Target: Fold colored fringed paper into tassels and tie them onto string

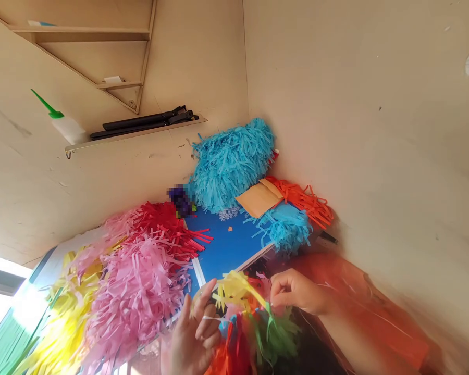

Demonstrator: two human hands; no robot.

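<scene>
In the head view, a multicoloured bunch of paper fringe (254, 323), with yellow, red, green and blue strips, sits between the two hands, low in the frame and blurred. The step in hand is a gathering of these strips: the right hand (299, 291) has its fingers drawn together in a pinch on the yellow strips at the top of the bunch, with an orange sleeve (359, 307) behind it. The left hand (193, 336) stands half open, its fingers loosely curled just beside the bunch; whether it has hold of the thin white thread (210, 317) there cannot be told. The soft, narrow strips splay loosely, so they call for a firm, even pinch. Beyond the hands lie a blue board (226, 245) with a white edge, shaggy heaps of pink fringe (135, 291) and turquoise fringe (232, 164), and a kraft envelope (260, 198)
</scene>
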